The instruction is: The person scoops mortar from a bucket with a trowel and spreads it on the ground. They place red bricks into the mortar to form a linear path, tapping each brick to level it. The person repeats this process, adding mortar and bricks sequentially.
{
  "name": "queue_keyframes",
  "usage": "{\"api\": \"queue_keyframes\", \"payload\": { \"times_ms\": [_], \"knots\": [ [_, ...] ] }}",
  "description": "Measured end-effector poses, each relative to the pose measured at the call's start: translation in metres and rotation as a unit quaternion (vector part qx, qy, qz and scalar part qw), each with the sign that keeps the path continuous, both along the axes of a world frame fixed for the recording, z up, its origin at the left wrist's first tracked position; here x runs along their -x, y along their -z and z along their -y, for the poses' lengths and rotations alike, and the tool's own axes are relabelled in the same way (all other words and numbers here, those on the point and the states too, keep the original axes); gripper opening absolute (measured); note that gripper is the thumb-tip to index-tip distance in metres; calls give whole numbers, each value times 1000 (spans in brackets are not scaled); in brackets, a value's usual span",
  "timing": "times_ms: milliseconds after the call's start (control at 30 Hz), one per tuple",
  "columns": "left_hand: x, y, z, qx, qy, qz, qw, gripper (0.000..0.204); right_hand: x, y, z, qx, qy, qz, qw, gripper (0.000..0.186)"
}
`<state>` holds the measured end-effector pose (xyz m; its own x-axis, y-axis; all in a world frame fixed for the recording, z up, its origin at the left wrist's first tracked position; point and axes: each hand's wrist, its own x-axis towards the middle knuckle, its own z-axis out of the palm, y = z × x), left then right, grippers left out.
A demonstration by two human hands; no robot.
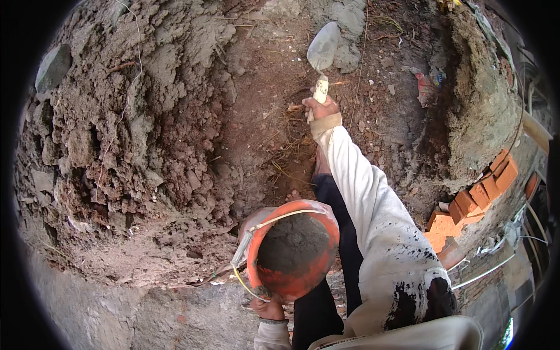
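My right hand is stretched far forward, its fingers wrapped round the pale handle of a trowel. The trowel's grey blade points away from me, beside a patch of wet mortar on the ground. Close to my body, my left hand grips the near edge of an orange bucket. Grey mortar lies inside the bucket. Its wire handle, with a light grip, hangs over the left side. How the left fingers sit under the rim is partly hidden.
A rough bank of clods and soil rises on the left, with a grey stone at its edge. Orange bricks are stacked at the right. A thin string runs along the trench. My bare foot shows beyond the bucket.
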<state>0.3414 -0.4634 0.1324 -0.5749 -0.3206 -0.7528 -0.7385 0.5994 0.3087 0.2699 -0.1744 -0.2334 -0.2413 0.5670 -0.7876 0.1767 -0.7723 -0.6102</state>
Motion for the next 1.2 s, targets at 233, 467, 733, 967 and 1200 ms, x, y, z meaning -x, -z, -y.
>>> {"api": "queue_keyframes", "payload": {
  "times_ms": [233, 467, 733, 967, 1200],
  "knots": [
    [-13, -19, 33, -90, 59, -72, 992, 19, -162, -282, -14, -274, -407, -36, 871, 53],
    [3, -63, 21, -141, 26, -89, 986, 21, -343, -503, -55, -376, -405, 345, 759, 54],
    [17, -66, 32, -174, 66, -89, 979, 21, -460, -520, -51, -456, -330, 367, 740, 60],
    [20, -51, 63, -93, 82, -79, 989, 16, -195, -253, -16, -222, -479, 254, 810, 41],
    [16, -31, 35, -48, 39, -31, 998, 14, 11, -90, -131, -311, -607, 407, 607, 80]
  ]
}}
